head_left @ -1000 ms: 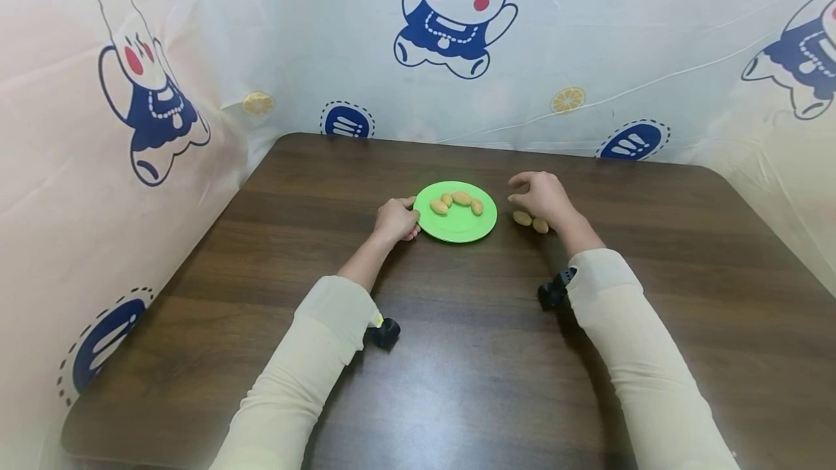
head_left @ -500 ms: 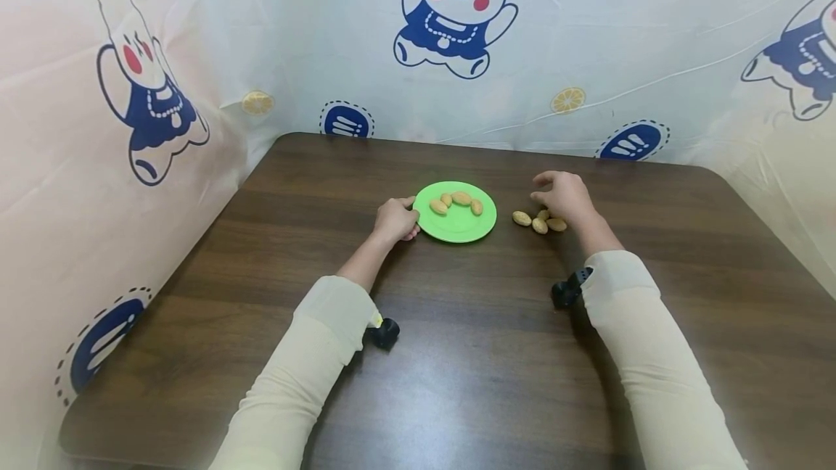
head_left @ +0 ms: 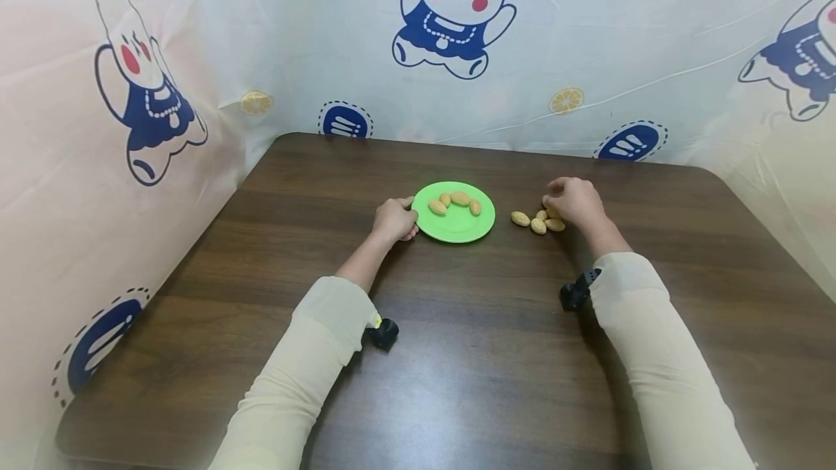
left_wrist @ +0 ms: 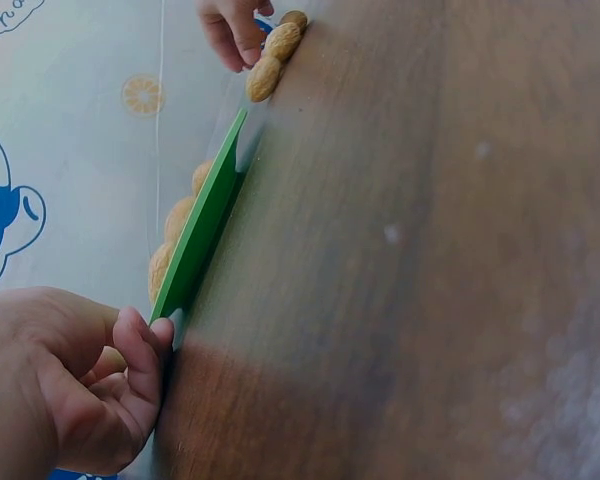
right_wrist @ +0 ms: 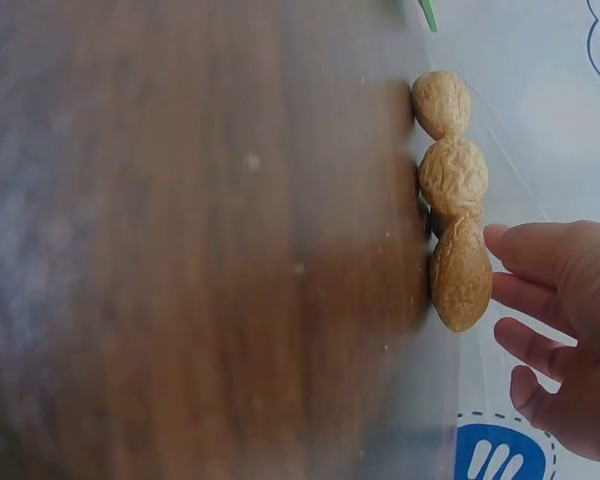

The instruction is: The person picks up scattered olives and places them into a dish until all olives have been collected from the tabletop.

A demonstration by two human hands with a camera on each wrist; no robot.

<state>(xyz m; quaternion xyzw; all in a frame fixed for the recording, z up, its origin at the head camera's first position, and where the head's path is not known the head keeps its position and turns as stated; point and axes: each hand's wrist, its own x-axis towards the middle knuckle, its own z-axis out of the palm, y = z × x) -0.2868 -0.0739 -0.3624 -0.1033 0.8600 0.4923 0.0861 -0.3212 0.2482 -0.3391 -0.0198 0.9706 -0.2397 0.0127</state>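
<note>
A round green plate (head_left: 460, 229) lies on the table with several tan, wrinkled nuts in the shell (head_left: 460, 199) near its far side. My left hand (head_left: 395, 220) holds the plate's left rim, its fingers curled at the edge in the left wrist view. To the right of the plate, several more such nuts (head_left: 538, 226) sit in a loose cluster on the table. My right hand (head_left: 578, 201) is at the back of this cluster, fingertips low among the nuts. In the right wrist view, a near nut (right_wrist: 461, 275) partly hides the fingertips, so their grip cannot be made out.
The dark wooden table (head_left: 444, 354) has rounded corners. A pale printed sheet (head_left: 313, 35) hangs behind it and along the sides. Small black cameras, one of them the right one (head_left: 578, 291), sit at both cuffs.
My right hand has moved rightward from beside the plate, then down to the cluster's back, uncovering more nuts. Its fingertips have drawn closer together. My left hand stays at the plate's rim.
</note>
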